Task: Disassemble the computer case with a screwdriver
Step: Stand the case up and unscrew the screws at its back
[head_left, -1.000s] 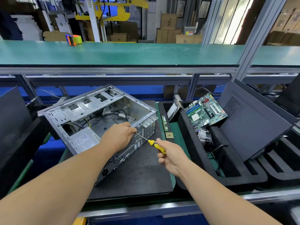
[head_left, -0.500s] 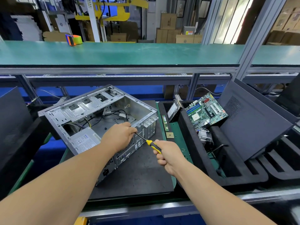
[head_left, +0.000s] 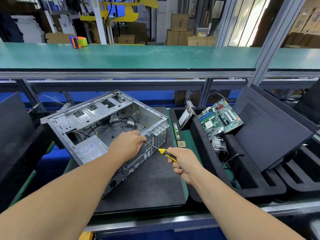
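Computer case (head_left: pixel 107 129): lies on its side on the dark mat (head_left: pixel 152 186), open face up, rear panel toward us. We see it gutted of its board; cables and the power supply (head_left: pixel 90 149) are left inside.
Side panel (head_left: pixel 270 129): already off, leaning in the foam tray (head_left: pixel 207 153) to the right, well apart from the case.
Circuit board (head_left: pixel 220 116): out of the case, propped in the same tray, beside a drive (head_left: pixel 186 116) and a heat sink (head_left: pixel 219 144).
Left hand (head_left: pixel 127 144): curled over the top rear edge of the case, bracing it; fingers pressed together around the edge, right where the tool tip meets the metal.
Right hand (head_left: pixel 185 163): fist closed around the yellow-and-black handle of the screwdriver (head_left: pixel 161 151).
Change: compared with a second ago, we note the right hand has edged slightly toward the case and the visible shaft looks shorter; the left hand and case have not shifted.
Meaning: we judge a rear screw is being worked, probably one that holds the power supply, with pressure going in; the screw does not appear to be out yet.
Hidden: the tip and the screw sit behind the left fingers; we cannot tell which screw, nor whether the tip is seated.
Small parts: a memory stick (head_left: pixel 176 131) and a chip (head_left: pixel 181 144) lie on the green strip between mat and tray.
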